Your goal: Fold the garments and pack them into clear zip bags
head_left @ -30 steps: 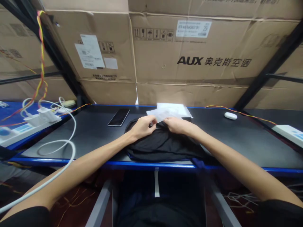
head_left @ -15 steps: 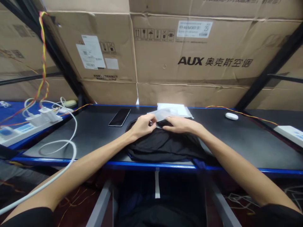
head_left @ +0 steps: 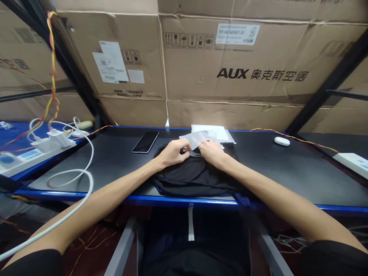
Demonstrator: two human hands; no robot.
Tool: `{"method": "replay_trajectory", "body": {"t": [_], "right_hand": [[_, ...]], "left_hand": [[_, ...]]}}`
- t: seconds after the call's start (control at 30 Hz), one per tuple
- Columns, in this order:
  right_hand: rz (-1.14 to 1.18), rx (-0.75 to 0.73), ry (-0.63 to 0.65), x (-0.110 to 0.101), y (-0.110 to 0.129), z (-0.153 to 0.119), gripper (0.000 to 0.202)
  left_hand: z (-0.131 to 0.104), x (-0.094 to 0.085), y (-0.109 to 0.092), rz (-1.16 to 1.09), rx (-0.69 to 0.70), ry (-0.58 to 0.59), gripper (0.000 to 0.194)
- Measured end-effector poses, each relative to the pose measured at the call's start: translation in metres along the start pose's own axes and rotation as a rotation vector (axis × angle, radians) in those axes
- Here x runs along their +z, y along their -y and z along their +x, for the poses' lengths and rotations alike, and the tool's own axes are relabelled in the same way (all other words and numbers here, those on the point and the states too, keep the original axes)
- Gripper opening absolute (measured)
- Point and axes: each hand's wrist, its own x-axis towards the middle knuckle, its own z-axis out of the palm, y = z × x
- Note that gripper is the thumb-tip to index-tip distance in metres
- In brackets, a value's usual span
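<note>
Black cloth (head_left: 195,178) lies bunched at the front edge of the dark tabletop. My left hand (head_left: 176,152) rests over its upper left part, thumb and fingers closed together by the edge of a translucent white sheet (head_left: 198,137). My right hand (head_left: 211,151) is closed on the right side of that sheet, its fingertips bent down and partly hidden. Between the hands a thin, pale curved edge shows against the black cloth; what it belongs to is unclear. Behind the sheet lies a flat white packet (head_left: 222,133).
A phone (head_left: 145,142) lies left of the cloth. To the right is a small white case (head_left: 281,141). Power strips (head_left: 37,153) with cables stand at the left; a white cable (head_left: 91,180) loops over the left arm. Large cartons (head_left: 230,88) rise behind the table.
My right hand has turned, and its fingers have curled onto the translucent sheet, which now stands more raised and creased. My left hand has hardly moved.
</note>
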Motion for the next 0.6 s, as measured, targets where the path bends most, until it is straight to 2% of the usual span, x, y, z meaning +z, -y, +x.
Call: {"method": "replay_trajectory", "body": {"t": [0.2,0.37,0.6], "right_hand": [[0.002,-0.051,-0.024,0.0,-0.006,-0.009,0.034],[-0.01,-0.122,-0.029,0.003,-0.015,-0.019,0.044],[-0.05,-0.084,-0.009,0.009,-0.001,-0.003,0.038]], "left_hand": [[0.002,0.0,0.001,-0.005,-0.07,-0.056,0.009],[0.002,-0.001,0.001,-0.019,-0.097,-0.055,0.009],[0.0,-0.003,0.001,-0.03,-0.047,0.007,0.012]]}}
